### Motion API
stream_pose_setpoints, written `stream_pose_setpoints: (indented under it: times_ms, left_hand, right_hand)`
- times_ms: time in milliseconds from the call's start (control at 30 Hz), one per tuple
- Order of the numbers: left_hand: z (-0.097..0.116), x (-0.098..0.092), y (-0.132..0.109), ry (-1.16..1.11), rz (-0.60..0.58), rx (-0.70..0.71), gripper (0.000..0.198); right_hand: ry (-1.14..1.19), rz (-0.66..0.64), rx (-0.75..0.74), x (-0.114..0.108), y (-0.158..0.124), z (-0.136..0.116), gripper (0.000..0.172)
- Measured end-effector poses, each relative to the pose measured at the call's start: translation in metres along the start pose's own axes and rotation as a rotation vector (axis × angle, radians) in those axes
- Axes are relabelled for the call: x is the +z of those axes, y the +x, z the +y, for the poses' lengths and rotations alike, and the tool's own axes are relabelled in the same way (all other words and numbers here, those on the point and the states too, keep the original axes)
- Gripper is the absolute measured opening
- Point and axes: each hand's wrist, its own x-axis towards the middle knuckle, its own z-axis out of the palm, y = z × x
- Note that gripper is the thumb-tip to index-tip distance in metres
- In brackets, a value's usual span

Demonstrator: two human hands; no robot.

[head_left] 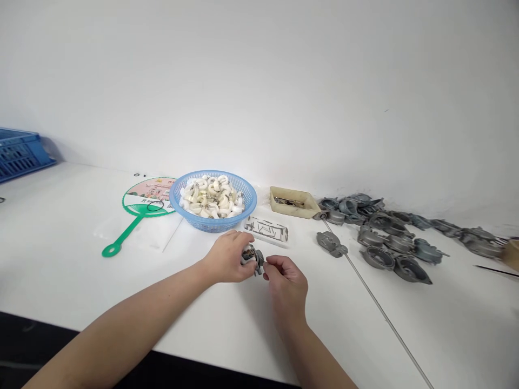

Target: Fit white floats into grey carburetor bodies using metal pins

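Small grey die-cast metal part (pixel 252 258) held just above a white table (pixel 81 259), the left hand (pixel 226 256) curled around it for support, the right hand (pixel 286 286) pinching its edge between fingertips. Matching grey castings (pixel 389 243) lie grouped rightward, apart from a round blue plastic basket (pixel 213 227) of white rings (pixel 211 197).

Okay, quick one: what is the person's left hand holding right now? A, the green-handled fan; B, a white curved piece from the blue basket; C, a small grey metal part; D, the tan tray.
C: the left hand is closed around a small grey metal part above the table.
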Motion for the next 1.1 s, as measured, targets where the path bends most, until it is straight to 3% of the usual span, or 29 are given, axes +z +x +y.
stream_pose_setpoints:
  times_ms: [500, 1100]
  left_hand:
    - [-0.0001, 0.0038, 0.0004, -0.031, 0.052, 0.011, 0.032]
    - [0.0006, 0.0017, 0.0002, -0.043, 0.034, 0.006, 0.031]
  right_hand:
    - [-0.017, -0.003, -0.04, 0.004, -0.0024, 0.0053, 0.012]
    - [-0.101, 0.02, -0.093, 0.0063, -0.0035, 0.0071, 0.007]
